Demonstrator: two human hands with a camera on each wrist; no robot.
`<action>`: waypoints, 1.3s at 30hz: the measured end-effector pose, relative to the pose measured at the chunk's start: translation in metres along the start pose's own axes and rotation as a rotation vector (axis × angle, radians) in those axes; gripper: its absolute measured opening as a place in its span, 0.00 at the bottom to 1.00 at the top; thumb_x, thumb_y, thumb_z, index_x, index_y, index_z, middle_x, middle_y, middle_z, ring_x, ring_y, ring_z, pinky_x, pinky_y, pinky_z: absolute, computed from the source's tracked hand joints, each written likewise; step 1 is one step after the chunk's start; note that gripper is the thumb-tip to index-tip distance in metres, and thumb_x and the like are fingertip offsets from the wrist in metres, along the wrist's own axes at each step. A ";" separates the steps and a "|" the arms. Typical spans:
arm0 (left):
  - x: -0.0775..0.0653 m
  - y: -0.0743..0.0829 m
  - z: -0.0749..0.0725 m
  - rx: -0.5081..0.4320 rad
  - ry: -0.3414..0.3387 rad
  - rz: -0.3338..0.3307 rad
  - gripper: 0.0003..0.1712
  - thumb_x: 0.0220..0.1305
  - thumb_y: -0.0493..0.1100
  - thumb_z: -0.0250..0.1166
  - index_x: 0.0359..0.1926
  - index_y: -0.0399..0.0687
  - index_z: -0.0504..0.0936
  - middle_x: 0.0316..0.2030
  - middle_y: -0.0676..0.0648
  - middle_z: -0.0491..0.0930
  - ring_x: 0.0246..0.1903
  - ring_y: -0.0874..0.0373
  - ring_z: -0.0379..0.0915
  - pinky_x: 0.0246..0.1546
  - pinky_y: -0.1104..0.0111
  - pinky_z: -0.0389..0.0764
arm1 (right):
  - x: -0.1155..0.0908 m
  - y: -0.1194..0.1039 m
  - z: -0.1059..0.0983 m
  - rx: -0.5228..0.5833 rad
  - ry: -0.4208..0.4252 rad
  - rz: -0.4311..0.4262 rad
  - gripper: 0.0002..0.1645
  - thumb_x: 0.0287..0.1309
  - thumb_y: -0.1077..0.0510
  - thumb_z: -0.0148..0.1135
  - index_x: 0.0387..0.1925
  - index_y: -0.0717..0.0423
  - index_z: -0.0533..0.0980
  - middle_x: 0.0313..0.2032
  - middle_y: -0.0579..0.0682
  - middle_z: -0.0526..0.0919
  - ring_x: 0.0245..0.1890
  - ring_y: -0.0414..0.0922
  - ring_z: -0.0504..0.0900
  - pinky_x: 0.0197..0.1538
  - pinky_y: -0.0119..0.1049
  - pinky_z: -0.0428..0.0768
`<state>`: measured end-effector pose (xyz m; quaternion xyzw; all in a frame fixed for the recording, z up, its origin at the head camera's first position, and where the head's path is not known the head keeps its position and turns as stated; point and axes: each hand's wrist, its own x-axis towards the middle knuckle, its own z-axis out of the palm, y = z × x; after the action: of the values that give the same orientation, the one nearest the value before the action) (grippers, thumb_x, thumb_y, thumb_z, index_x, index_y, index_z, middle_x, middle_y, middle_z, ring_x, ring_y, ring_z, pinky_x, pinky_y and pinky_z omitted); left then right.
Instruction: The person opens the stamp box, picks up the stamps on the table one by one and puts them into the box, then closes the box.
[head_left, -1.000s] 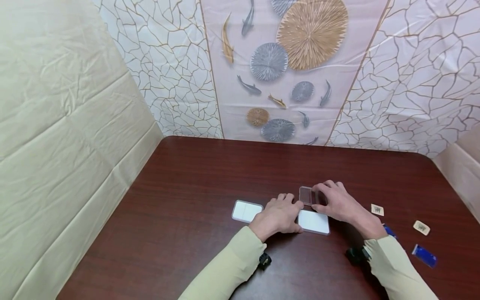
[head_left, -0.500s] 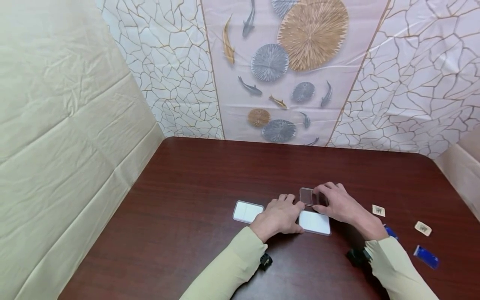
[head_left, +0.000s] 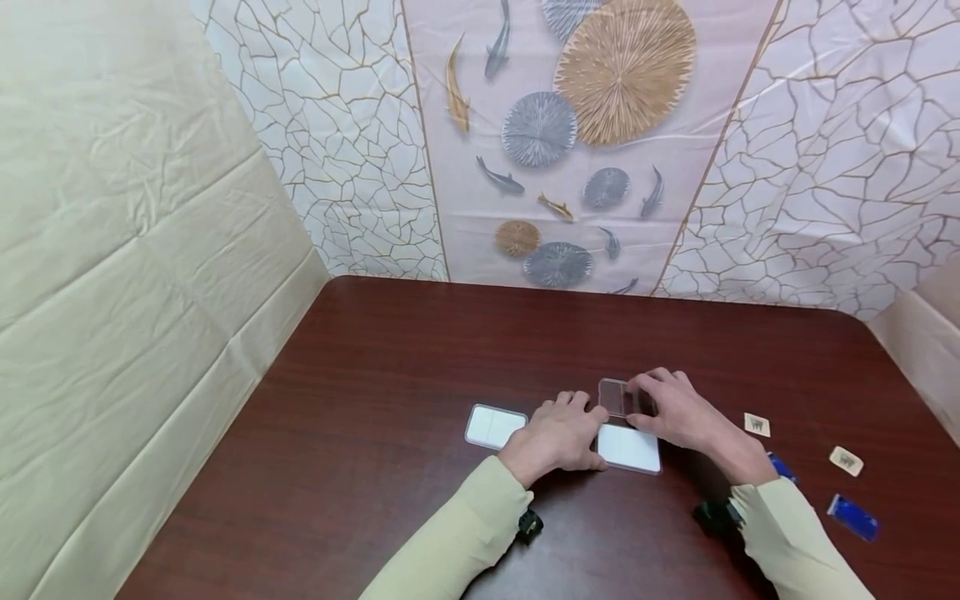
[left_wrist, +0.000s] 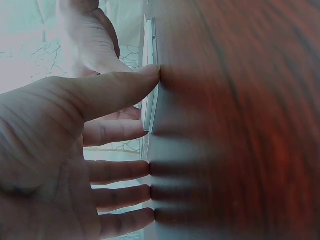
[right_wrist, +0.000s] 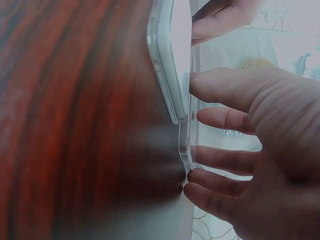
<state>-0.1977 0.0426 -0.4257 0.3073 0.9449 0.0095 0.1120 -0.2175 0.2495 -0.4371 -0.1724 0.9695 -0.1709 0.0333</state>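
In the head view, my left hand (head_left: 558, 437) is at the left end of a flat clear-rimmed case with a white insert (head_left: 628, 448). Its thumb (left_wrist: 145, 75) touches the near edge and its index finger lies at the far corner; the other fingertips reach the tabletop. My right hand (head_left: 678, 414) holds a thin clear plastic cover (head_left: 612, 397) just behind that case, thumb on the near side, fingers on the far side. The cover's right part is hidden under the hand. A second white-filled case (head_left: 495, 426) lies left of my left hand.
To the right of my right hand lie two small cream pieces with dark print (head_left: 757, 424) (head_left: 846, 461). A blue packet (head_left: 852, 517) lies nearer, and another blue piece (head_left: 782, 466) is partly behind my right wrist. Patterned cloth (head_left: 555, 200) hangs behind the dark table (head_left: 405, 333).
Both hands keep their places at the white case and the clear cover. Only a slight shift of the whole head view shows.
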 end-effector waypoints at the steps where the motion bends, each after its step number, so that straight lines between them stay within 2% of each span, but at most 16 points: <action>1: -0.001 -0.001 0.000 -0.003 -0.003 0.002 0.33 0.56 0.69 0.66 0.60 0.65 0.73 0.62 0.52 0.70 0.60 0.55 0.67 0.56 0.62 0.74 | 0.000 0.000 0.000 0.000 0.001 -0.003 0.22 0.55 0.54 0.70 0.51 0.56 0.77 0.52 0.63 0.76 0.49 0.61 0.69 0.48 0.56 0.73; 6: -0.005 -0.010 0.001 -0.021 -0.017 0.004 0.34 0.57 0.68 0.66 0.62 0.64 0.72 0.64 0.52 0.68 0.63 0.54 0.65 0.58 0.61 0.73 | 0.006 -0.005 0.003 0.008 -0.010 -0.006 0.22 0.54 0.54 0.70 0.50 0.56 0.77 0.51 0.62 0.76 0.49 0.60 0.69 0.46 0.53 0.72; 11: -0.008 -0.017 -0.002 -0.047 -0.022 0.000 0.33 0.58 0.67 0.66 0.62 0.63 0.72 0.63 0.51 0.69 0.63 0.54 0.66 0.58 0.61 0.73 | 0.011 -0.011 0.002 0.032 -0.026 0.000 0.22 0.56 0.53 0.69 0.51 0.55 0.76 0.53 0.63 0.74 0.51 0.60 0.67 0.47 0.55 0.73; 21: -0.010 -0.013 -0.012 -0.050 -0.057 0.053 0.33 0.59 0.67 0.64 0.63 0.65 0.71 0.65 0.52 0.69 0.63 0.54 0.66 0.59 0.60 0.73 | 0.003 -0.016 -0.010 -0.007 0.031 -0.042 0.21 0.55 0.55 0.70 0.49 0.58 0.77 0.50 0.63 0.75 0.49 0.61 0.67 0.47 0.55 0.70; 31: -0.024 -0.022 -0.025 -0.085 -0.024 0.087 0.33 0.62 0.65 0.63 0.65 0.63 0.70 0.63 0.51 0.70 0.62 0.54 0.67 0.61 0.61 0.72 | 0.000 -0.027 -0.019 -0.024 0.031 -0.059 0.23 0.54 0.54 0.71 0.50 0.60 0.77 0.50 0.63 0.76 0.50 0.62 0.67 0.47 0.55 0.70; 39: -0.032 -0.033 -0.030 -0.103 -0.015 0.071 0.33 0.64 0.63 0.62 0.67 0.63 0.68 0.64 0.50 0.70 0.63 0.53 0.67 0.62 0.61 0.71 | -0.002 -0.034 -0.023 -0.015 0.036 -0.063 0.23 0.54 0.54 0.71 0.49 0.59 0.77 0.49 0.62 0.76 0.49 0.61 0.68 0.47 0.54 0.70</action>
<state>-0.1983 -0.0011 -0.3931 0.3345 0.9309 0.0598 0.1342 -0.2074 0.2275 -0.4043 -0.2000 0.9653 -0.1677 0.0092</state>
